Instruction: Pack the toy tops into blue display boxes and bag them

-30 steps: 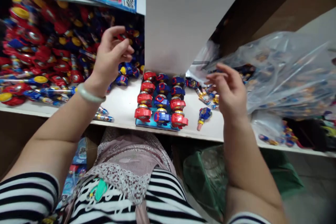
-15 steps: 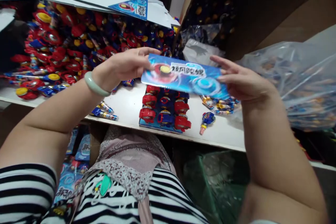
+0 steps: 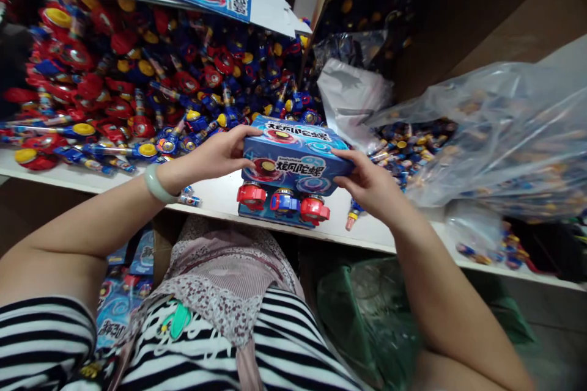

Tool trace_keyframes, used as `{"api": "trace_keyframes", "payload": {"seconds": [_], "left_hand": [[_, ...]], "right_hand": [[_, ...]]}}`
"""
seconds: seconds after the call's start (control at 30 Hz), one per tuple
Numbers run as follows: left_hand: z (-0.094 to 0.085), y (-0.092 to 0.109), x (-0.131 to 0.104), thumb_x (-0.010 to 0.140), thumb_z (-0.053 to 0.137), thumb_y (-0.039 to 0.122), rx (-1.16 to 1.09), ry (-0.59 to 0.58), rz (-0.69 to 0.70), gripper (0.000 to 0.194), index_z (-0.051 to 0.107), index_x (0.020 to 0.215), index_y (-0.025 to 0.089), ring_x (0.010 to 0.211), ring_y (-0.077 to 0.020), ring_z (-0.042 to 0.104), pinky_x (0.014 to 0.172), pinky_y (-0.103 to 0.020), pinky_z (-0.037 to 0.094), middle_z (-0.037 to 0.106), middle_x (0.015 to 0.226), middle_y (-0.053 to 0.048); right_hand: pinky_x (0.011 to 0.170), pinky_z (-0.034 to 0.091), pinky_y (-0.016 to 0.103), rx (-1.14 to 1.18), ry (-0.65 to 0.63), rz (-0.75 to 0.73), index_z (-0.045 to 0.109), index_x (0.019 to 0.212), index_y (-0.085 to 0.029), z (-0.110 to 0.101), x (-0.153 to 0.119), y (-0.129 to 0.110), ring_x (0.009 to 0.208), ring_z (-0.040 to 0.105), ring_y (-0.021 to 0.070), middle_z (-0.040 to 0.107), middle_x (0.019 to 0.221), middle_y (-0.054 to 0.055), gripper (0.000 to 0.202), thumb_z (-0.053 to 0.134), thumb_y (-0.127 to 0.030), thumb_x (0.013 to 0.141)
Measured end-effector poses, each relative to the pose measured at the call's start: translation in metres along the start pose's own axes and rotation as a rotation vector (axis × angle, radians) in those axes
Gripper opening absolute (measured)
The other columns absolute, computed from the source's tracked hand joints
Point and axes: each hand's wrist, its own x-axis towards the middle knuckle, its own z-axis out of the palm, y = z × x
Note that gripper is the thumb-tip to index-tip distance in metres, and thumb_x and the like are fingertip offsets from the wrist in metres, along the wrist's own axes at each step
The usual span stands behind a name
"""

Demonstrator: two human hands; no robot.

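A blue printed box cover (image 3: 298, 162) with pictures of spinning tops is held level between my two hands. My left hand (image 3: 224, 156) grips its left end, thumb on the front panel and fingers at the top edge. At the right end my right hand (image 3: 367, 180) pinches it in the same manner. Under the cover's front edge stick out two red top toys (image 3: 314, 210) and a blue top toy (image 3: 285, 201), standing in a row on a blue tray (image 3: 275, 218). The cover hides whatever stands farther back on the tray.
A big heap of red and blue toys (image 3: 114, 73) fills the back left of the white table (image 3: 215, 195). Clear plastic bags (image 3: 495, 134) of small toys lie at right. One loose toy (image 3: 351, 217) lies beside the tray. Below the edge hangs a green bag (image 3: 367, 311).
The cover has come down over the toys on the tray, its front panel now facing me. Both hands have lowered with it, and the right has moved inward. The view has shifted slightly.
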Motion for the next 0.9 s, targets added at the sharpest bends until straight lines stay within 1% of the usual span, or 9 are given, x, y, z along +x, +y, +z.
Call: {"api": "trace_keyframes", "payload": {"seconds": [0.1, 0.17, 0.3, 0.37, 0.43, 0.5, 0.67, 0.8, 0.9], "left_hand": [[0.004, -0.005, -0.006, 0.083, 0.068, 0.024, 0.246, 0.065, 0.018, 0.055, 0.049, 0.135, 0.018, 0.077, -0.0167, 0.071, 0.065, -0.023, 0.055, 0.071, 0.094, -0.004], [0.005, -0.007, -0.008, 0.083, 0.068, 0.024, 0.384, 0.069, 0.031, 0.055, 0.050, 0.134, 0.018, 0.072, -0.0160, 0.070, 0.063, -0.022, 0.051, 0.071, 0.090, -0.003], [0.005, -0.010, -0.012, 0.084, 0.069, 0.028, 0.514, 0.005, 0.062, 0.058, 0.048, 0.137, 0.017, 0.060, -0.0148, 0.066, 0.055, -0.021, 0.045, 0.069, 0.077, 0.000], [0.008, -0.014, -0.013, 0.086, 0.068, 0.031, 0.576, 0.041, 0.112, 0.056, 0.050, 0.137, 0.016, 0.062, -0.0155, 0.067, 0.057, -0.022, 0.046, 0.070, 0.079, -0.002], [0.012, -0.020, -0.014, 0.086, 0.069, 0.035, 0.636, 0.084, 0.163, 0.053, 0.054, 0.133, 0.015, 0.068, -0.0175, 0.069, 0.062, -0.024, 0.049, 0.072, 0.084, -0.005], [0.016, -0.024, -0.017, 0.087, 0.068, 0.038, 0.656, 0.096, 0.185, 0.051, 0.056, 0.130, 0.015, 0.071, -0.0183, 0.070, 0.062, -0.025, 0.050, 0.072, 0.086, -0.007], [0.020, -0.031, -0.025, 0.091, 0.063, 0.039, 0.578, 0.068, 0.218, 0.050, 0.052, 0.134, 0.015, 0.055, -0.0132, 0.062, 0.051, -0.022, 0.042, 0.069, 0.073, -0.001], [0.022, -0.036, -0.024, 0.086, 0.068, 0.049, 0.659, 0.162, 0.305, 0.057, 0.057, 0.133, 0.018, 0.054, -0.0140, 0.059, 0.048, -0.022, 0.037, 0.068, 0.069, 0.000], [0.024, -0.038, -0.025, 0.091, 0.064, 0.046, 0.533, 0.134, 0.349, 0.064, 0.046, 0.145, 0.018, 0.046, -0.0107, 0.053, 0.043, -0.019, 0.035, 0.065, 0.061, 0.003]], "right_hand": [[0.068, 0.056, 0.032, -0.154, 0.027, -0.048, 0.048, 0.143, -0.028, 0.006, -0.004, 0.003, 0.073, 0.068, 0.0188, 0.072, 0.100, 0.003, 0.059, 0.062, -0.026, 0.086], [0.069, 0.056, 0.033, -0.260, 0.032, -0.071, 0.049, 0.143, -0.029, 0.005, -0.005, 0.004, 0.075, 0.070, 0.0212, 0.073, 0.104, 0.004, 0.059, 0.063, -0.026, 0.086], [0.068, 0.057, 0.032, -0.336, -0.026, -0.090, 0.046, 0.146, -0.031, 0.005, -0.010, 0.006, 0.076, 0.073, 0.0220, 0.076, 0.102, 0.004, 0.061, 0.059, -0.020, 0.088], [0.069, 0.058, 0.032, -0.346, -0.020, -0.082, 0.044, 0.149, -0.031, 0.009, -0.012, 0.010, 0.079, 0.074, 0.0225, 0.076, 0.104, 0.004, 0.061, 0.056, -0.020, 0.090], [0.073, 0.059, 0.035, -0.380, 0.038, -0.072, 0.045, 0.149, -0.031, 0.014, -0.014, 0.014, 0.086, 0.074, 0.0245, 0.075, 0.112, 0.005, 0.059, 0.054, -0.021, 0.091], [0.077, 0.060, 0.037, -0.390, 0.066, -0.065, 0.047, 0.148, -0.030, 0.019, -0.015, 0.018, 0.093, 0.074, 0.0259, 0.073, 0.121, 0.006, 0.058, 0.052, -0.020, 0.092], [0.084, 0.060, 0.035, -0.275, -0.027, -0.076, 0.046, 0.149, -0.029, 0.023, -0.018, 0.023, 0.105, 0.073, 0.0238, 0.068, 0.132, 0.004, 0.057, 0.053, -0.020, 0.093], [0.095, 0.057, 0.039, -0.287, 0.000, -0.075, 0.045, 0.149, -0.032, 0.020, -0.020, 0.023, 0.112, 0.070, 0.0241, 0.062, 0.140, 0.002, 0.061, 0.054, -0.016, 0.091], [0.097, 0.057, 0.036, -0.213, -0.060, -0.090, 0.042, 0.151, -0.034, 0.017, -0.023, 0.021, 0.115, 0.068, 0.0220, 0.059, 0.144, -0.001, 0.063, 0.054, -0.017, 0.092]]}}
